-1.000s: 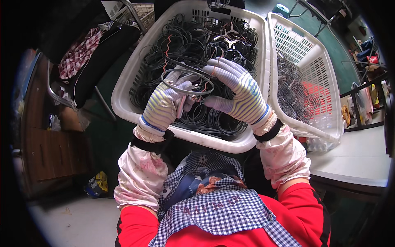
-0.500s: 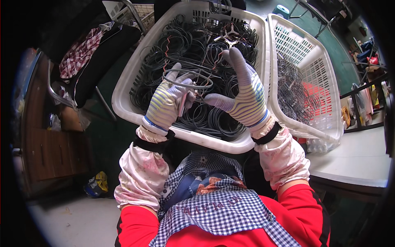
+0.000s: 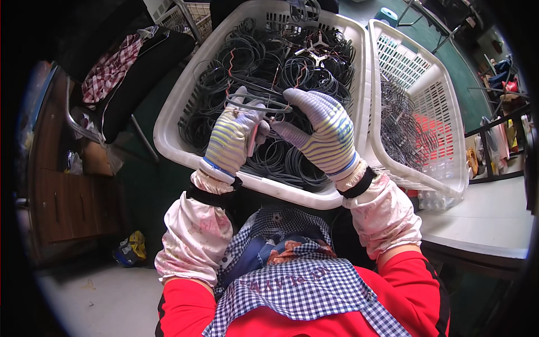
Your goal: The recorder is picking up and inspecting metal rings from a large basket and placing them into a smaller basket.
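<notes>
Wire coil (image 3: pixel 268 109): thin, grey, looped; I see it above the white basket (image 3: pixel 281 194).
Left grip (image 3: pixel 229 137): clamped on the coil.
Right grip (image 3: pixel 327 135): thumb and fingers apart at its right end; contact, I can't tell.
Apron lettering (image 3: pixel 287 282): dark, on checks.

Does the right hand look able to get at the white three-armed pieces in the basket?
Likely yes: the white pieces lie atop the dark coils beyond the right hand, and nothing seems to cover them.
</notes>
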`<state>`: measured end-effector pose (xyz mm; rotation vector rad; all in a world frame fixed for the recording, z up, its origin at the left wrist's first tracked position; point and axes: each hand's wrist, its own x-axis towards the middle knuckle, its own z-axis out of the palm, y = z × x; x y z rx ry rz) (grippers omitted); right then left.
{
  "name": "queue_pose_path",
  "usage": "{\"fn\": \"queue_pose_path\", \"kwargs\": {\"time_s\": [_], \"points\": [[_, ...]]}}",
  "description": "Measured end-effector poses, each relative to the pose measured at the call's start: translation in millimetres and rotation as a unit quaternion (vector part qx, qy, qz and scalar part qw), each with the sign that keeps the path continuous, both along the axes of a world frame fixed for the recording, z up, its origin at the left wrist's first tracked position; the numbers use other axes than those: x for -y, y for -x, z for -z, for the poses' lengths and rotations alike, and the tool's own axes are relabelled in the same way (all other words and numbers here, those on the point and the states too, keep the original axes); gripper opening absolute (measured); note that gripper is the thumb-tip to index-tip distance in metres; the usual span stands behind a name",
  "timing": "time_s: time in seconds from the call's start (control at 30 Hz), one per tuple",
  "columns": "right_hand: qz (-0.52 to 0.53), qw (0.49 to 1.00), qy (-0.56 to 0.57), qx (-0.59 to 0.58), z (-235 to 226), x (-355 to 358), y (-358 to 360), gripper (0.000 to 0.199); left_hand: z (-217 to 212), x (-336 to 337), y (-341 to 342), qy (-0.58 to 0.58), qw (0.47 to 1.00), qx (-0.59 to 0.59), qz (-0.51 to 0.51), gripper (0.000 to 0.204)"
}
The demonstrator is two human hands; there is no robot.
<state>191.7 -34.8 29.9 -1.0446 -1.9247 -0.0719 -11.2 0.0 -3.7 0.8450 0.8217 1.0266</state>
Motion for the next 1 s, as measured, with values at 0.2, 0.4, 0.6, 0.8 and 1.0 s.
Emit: {"fn": "queue_pose_path", "kwargs": {"time_s": [0.2, 0.4, 0.6, 0.8, 1.0], "points": [[0.038, 0.998, -0.058, -0.002, 0, -7, -1, 0.07, 3, -4, -2, -0.05, 0.996, -0.044, -0.053, 0.083], [0.039, 0.998, -0.032, 0.029, -5, 0, 14, 0.074, 9, 6, -18, -0.298, 0.872, -0.368, -0.124, 0.089], [0.026, 0.999, 0.028, 0.024, 11, -4, 9, 0.061, 3, 11, -24, -0.376, 0.809, -0.432, -0.131, 0.086], [0.004, 0.996, -0.079, -0.052, -14, -3, -2, 0.034, -10, 12, -14, -0.29, 0.899, -0.319, -0.078, 0.083], [-0.035, 0.936, 0.137, -0.323, 11, -24, -30, 0.03, -18, 6, 1, -0.06, 0.998, 0.005, 0.009, 0.061]]}}
